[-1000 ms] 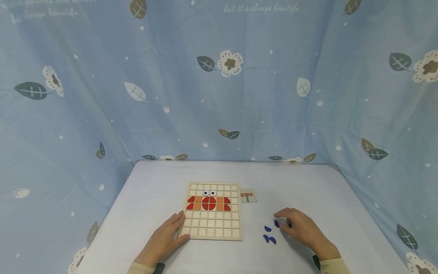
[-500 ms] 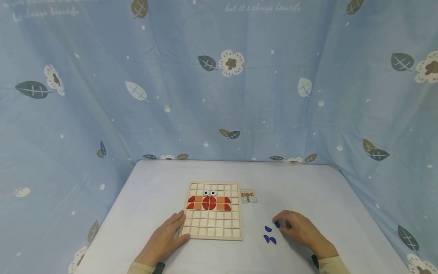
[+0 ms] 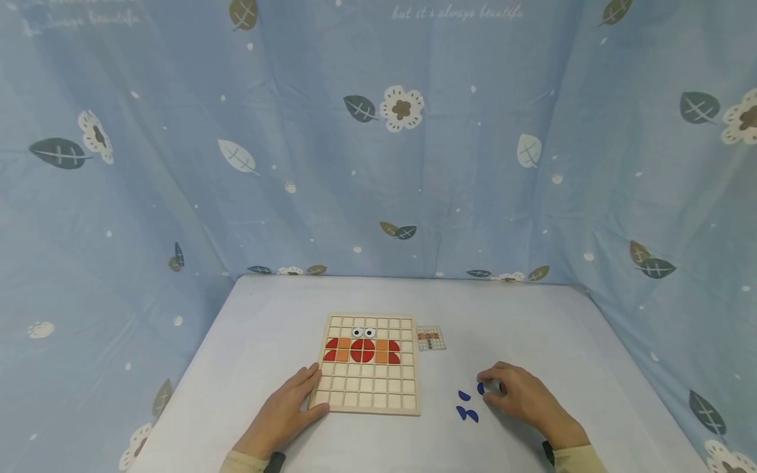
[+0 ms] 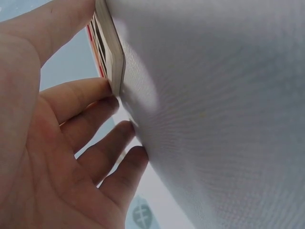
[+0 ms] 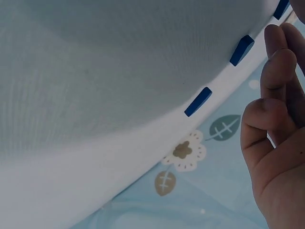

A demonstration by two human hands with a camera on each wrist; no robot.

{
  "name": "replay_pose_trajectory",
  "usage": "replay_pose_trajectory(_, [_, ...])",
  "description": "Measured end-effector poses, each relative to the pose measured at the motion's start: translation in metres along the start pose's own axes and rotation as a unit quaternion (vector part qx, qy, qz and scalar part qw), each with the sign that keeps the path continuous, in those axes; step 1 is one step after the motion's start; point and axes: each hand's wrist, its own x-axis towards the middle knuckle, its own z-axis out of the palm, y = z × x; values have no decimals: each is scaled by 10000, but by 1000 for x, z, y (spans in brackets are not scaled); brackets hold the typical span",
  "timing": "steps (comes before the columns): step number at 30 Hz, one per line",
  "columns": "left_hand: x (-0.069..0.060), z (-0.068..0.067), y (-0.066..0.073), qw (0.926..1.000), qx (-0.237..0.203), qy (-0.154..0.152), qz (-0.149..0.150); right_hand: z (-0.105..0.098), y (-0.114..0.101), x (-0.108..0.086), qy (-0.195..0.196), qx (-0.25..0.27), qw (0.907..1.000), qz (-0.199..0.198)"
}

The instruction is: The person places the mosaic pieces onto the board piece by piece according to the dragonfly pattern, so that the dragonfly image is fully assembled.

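Observation:
A square wooden grid board lies on the white table; red, orange and eye-marked tiles fill some of its cells. My left hand rests at its near left corner, thumb along the front edge and fingers at the left side. In the left wrist view, fingertips touch the board's edge. My right hand pinches a blue tile with a rounded edge between thumb and index finger, at the tabletop. Several similar blue tiles lie just left of it. The right wrist view cuts off the pinching fingertips.
Against the board's right side lies a small picture card with a gridded pattern. A blue curtain printed with leaves and flowers encloses the white table at the back and both sides.
My right hand's index finger and thumb have drawn closer together around the blue tile. The left hand and the board stay in place.

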Motion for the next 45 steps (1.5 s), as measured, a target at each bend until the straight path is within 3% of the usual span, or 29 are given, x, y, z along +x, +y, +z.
replay_pose_trajectory(24, [-1,0,1,10000,61,54,-18,1,-1,3,-102,-32,9999,-50])
replay_pose_trajectory(36, [0,0,3,10000,22,42,-63,0,-2,6,46,-39,10000,-68])
replay_pose_trajectory(45, [-2,-2,5,10000,13,21,-77,-3,-14,12,348,-261,9983,-377])
